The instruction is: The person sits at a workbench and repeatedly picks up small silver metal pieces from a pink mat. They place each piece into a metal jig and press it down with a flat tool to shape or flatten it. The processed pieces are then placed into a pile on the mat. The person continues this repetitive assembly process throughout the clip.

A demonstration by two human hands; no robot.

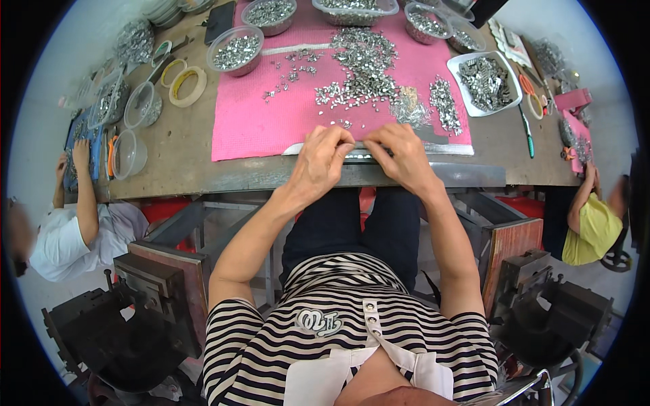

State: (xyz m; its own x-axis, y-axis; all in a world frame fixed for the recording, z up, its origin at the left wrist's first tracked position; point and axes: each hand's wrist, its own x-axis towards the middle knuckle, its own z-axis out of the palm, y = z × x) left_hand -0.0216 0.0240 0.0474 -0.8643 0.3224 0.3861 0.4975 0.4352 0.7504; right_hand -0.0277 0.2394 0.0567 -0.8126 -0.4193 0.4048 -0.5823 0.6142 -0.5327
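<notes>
Silver metal strip [357,154] lies along pink mat's [244,128] near edge, long axis left-right. Left hand [323,159] and right hand [401,157] each pinch it, equally near. Loose metal clips [362,68] heaped further up mat.

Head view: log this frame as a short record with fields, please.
Surface: wooden table with pink mat
Left hand: pinching a metal strip at the mat's near edge
Right hand: pinching the same strip
Parts: loose pile of small metal pieces, clear bowls, white tray
Others: co-workers on both sides
</notes>
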